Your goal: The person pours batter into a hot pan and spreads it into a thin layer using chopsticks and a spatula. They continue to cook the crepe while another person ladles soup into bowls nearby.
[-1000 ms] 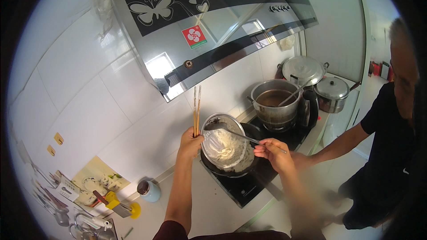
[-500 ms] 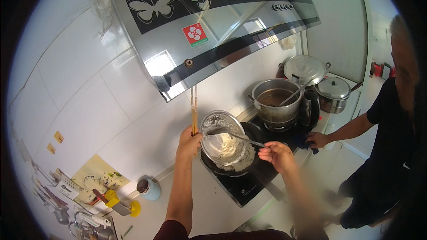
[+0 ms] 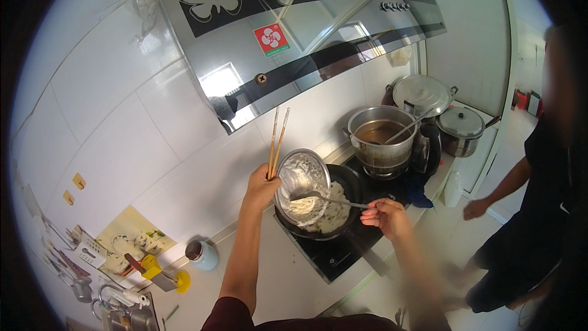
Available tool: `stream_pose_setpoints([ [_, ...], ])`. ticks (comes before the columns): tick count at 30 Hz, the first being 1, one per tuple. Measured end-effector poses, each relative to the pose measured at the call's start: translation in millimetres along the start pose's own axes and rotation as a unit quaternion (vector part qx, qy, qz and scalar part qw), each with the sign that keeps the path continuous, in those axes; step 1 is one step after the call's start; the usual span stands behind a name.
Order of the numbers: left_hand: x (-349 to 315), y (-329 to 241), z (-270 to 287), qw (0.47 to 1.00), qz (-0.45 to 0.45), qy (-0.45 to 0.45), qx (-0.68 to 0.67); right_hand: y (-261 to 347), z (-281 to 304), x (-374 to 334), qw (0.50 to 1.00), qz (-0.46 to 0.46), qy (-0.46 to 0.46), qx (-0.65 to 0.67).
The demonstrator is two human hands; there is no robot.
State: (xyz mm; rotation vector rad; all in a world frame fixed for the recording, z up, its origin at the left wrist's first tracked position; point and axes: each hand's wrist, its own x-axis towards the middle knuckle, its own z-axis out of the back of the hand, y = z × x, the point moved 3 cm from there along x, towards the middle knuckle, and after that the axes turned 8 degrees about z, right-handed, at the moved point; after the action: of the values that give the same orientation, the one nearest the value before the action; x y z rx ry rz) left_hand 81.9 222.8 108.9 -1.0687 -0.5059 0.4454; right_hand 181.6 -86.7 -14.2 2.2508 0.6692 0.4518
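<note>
My left hand (image 3: 261, 189) grips the rim of a tilted metal bowl (image 3: 302, 165) and also holds a pair of chopsticks (image 3: 278, 144), their tips pointing up. Pale, thick batter (image 3: 301, 206) clings inside the bowl. My right hand (image 3: 387, 216) is closed on the handle of a metal spoon (image 3: 343, 202), whose head is in the bowl against the batter. Below and partly hidden by the bowl sits a dark frying pan (image 3: 353, 187), with a white layer of batter (image 3: 338, 213) spread over its bottom.
A big pot (image 3: 381, 153) of brown liquid with a ladle stands on the far burner, a kettle (image 3: 427, 150) beside it. Lidded pots (image 3: 460, 124) are behind. The range hood (image 3: 318, 55) hangs above. A person (image 3: 533, 208) stands at right. A jar (image 3: 202, 254) is at left.
The bowl has tipped and shifted left, showing more of the pan. The spoon has moved down in the batter. The chopsticks have spread apart. The other person's hand has left the counter.
</note>
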Motion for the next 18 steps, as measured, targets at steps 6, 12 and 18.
stream_pose_setpoints([
  [6, -6, -18, -16, 0.989, -0.078, -0.009, 0.129, 21, -44, -1, 0.994, 0.068, 0.035, -0.071],
  [12, 3, -21, -31, 0.962, -0.153, 0.008, 0.225, 15, -45, 1, 0.991, 0.023, 0.063, -0.112],
  [18, 6, -34, -44, 0.919, -0.234, 0.046, 0.314, 11, -45, 0, 0.992, 0.052, 0.057, -0.1],
])
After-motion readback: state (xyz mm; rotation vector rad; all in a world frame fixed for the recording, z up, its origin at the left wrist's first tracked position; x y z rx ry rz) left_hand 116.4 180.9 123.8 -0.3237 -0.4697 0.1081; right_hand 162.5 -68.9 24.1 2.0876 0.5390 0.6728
